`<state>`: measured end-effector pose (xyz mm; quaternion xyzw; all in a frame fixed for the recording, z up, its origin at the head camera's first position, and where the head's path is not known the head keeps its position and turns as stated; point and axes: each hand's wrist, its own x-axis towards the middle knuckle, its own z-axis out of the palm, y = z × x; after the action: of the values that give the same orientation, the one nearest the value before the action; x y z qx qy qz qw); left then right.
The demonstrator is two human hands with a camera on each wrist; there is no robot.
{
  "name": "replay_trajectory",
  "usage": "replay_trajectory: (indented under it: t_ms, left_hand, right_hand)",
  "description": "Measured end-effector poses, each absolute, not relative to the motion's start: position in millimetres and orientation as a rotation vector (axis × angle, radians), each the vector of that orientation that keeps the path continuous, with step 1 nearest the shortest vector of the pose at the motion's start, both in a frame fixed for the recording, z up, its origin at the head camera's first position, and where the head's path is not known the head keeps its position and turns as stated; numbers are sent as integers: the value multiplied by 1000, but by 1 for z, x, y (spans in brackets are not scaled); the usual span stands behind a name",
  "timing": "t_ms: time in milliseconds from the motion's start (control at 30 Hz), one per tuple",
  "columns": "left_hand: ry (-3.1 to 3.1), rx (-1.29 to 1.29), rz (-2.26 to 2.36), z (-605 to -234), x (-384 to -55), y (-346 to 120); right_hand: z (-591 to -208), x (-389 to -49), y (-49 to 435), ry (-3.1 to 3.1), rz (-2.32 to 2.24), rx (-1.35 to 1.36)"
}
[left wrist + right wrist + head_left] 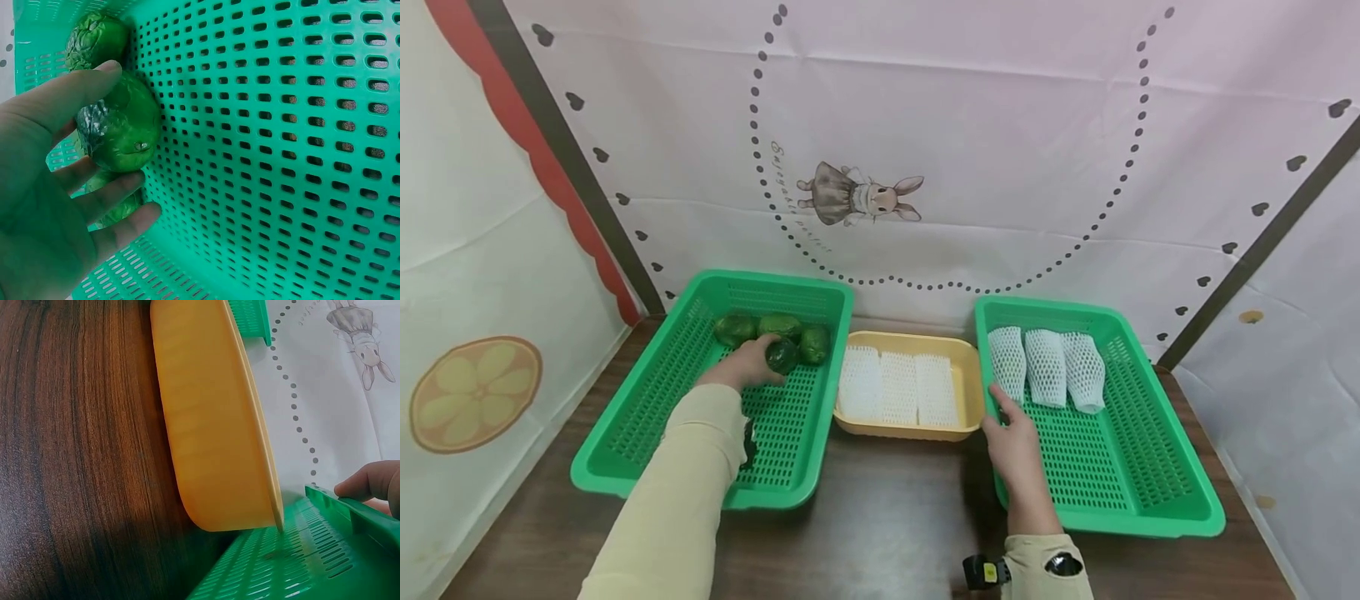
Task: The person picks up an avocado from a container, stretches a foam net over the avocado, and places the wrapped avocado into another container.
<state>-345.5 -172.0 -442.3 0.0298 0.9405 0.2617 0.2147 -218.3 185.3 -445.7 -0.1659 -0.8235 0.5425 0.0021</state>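
Note:
My left hand (747,363) reaches into the left green basket (597,467). Its thumb and fingers close around a glossy, dark green oval fruit (128,128) with wrinkled, shiny patches. Several more such fruits (736,330) lie together at the basket's far end, close to my fingers. My right hand (1017,442) grips the near-left rim of the right green basket (1157,525), index finger and thumb at the edge. In the right wrist view, a finger (365,481) lies over that rim; most of the hand is out of frame.
Between the baskets stands a yellow tray (972,387) holding flat white foam net sleeves (898,387). Three net-sleeved items (1045,367) lie at the far left of the right basket. A printed cloth (1015,167) hangs behind the brown wooden table (895,517).

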Motion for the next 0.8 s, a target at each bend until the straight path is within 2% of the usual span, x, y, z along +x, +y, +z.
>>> replay_trajectory:
  t_ms: [800]
  left_hand:
    - [2482,80,589,-438,-331,-158]
  right_hand:
    - [-448,-220,184,-2549,1692,-567]
